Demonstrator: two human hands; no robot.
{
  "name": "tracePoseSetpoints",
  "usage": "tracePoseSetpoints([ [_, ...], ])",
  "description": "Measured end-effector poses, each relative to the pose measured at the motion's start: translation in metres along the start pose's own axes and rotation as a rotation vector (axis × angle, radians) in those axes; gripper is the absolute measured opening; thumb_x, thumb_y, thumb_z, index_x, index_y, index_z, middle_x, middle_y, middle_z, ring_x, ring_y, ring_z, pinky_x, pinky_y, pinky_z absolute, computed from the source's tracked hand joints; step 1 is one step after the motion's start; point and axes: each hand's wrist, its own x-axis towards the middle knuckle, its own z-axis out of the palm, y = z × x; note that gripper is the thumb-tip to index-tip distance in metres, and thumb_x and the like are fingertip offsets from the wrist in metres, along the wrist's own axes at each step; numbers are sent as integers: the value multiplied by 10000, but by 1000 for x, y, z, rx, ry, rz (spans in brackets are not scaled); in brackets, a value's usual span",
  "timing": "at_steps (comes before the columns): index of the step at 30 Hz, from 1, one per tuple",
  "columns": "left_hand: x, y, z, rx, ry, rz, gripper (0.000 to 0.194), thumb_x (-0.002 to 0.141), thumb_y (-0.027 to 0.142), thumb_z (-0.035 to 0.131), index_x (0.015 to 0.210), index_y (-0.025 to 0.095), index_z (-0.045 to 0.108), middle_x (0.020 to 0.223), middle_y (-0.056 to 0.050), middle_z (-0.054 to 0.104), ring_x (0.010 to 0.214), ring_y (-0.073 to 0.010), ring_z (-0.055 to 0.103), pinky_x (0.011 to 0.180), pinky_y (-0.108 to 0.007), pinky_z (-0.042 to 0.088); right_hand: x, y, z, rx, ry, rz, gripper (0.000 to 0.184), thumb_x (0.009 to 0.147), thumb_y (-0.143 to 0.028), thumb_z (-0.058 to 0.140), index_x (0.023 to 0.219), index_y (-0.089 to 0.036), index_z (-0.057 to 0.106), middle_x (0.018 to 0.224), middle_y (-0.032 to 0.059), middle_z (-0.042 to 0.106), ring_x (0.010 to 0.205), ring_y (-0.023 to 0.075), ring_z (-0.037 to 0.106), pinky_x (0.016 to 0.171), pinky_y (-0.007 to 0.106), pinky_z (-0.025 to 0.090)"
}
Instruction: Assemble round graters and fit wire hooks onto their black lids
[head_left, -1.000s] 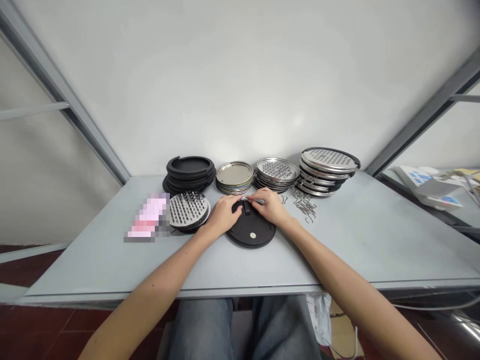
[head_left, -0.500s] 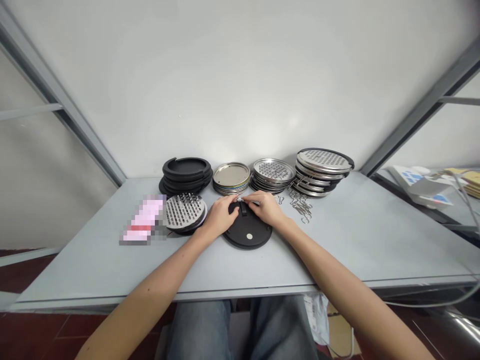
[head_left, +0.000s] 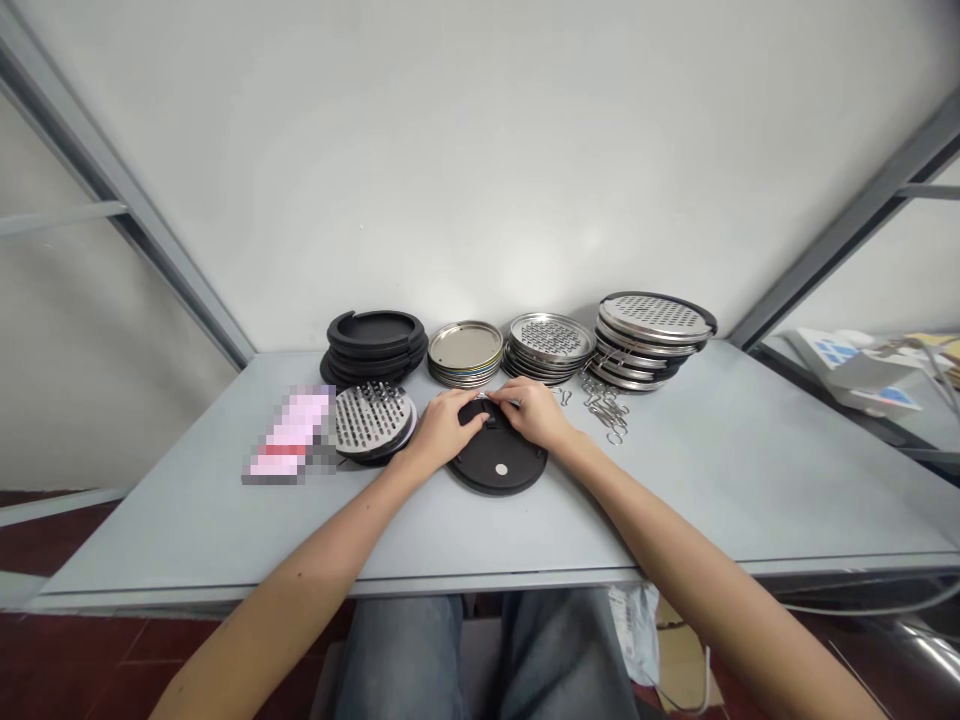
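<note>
While the right hand [head_left: 534, 414] pinches a tiny metal piece [head_left: 489, 397] on the black disc [head_left: 499, 472], keeping the left hand [head_left: 444, 428] spread flat steadies it nicely.

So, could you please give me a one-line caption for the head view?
Left hand and right hand on a black round base, steel grater stacks behind.

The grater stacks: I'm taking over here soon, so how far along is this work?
Done, it seems: one grater sits on a black base by the left hand. In hand: that hand and the right hand work on a black disc. Remaining: stacks of black bases, steel plates, graters, loose wire hooks.
</note>
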Motion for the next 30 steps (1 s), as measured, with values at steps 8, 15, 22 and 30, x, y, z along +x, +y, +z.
tracePoseSetpoints([
  [8, 0, -2, 1, -23, -12, -25, 397, 767, 250, 713, 1148, 167, 634, 1148, -86, 675, 1063, -246, 625, 948, -381, 486, 0, 0, 1, -42, -19, -10, 272, 853, -100, 511, 957, -182, 749, 847, 78, 713, 812, 201, 614, 754, 300, 472],
  [15, 0, -2, 0, -17, -20, -24, 419, 763, 252, 719, 1163, 173, 622, 1138, -91, 674, 1049, -243, 628, 944, -385, 486, 0, -3, -1, 45, 8, 43, 274, 858, -119, 520, 1023, -191, 726, 911, 73, 719, 835, 199, 633, 778, 305, 479],
  [22, 0, -1, -1, -12, -21, -15, 428, 763, 235, 710, 1172, 157, 613, 1123, -97, 678, 1030, -245, 631, 928, -388, 493, -1, -4, -1, 62, 1, 36, 293, 865, -119, 507, 1046, -197, 724, 916, 72, 715, 836, 193, 634, 773, 293, 479],
  [30, -1, -2, 0, -49, 4, -14, 352, 755, 216, 716, 1100, 180, 657, 1101, -81, 694, 1023, -234, 643, 932, -383, 495, -1, -2, 2, -34, -21, 17, 301, 852, -91, 500, 987, -201, 746, 863, 76, 696, 821, 193, 613, 750, 289, 469],
])
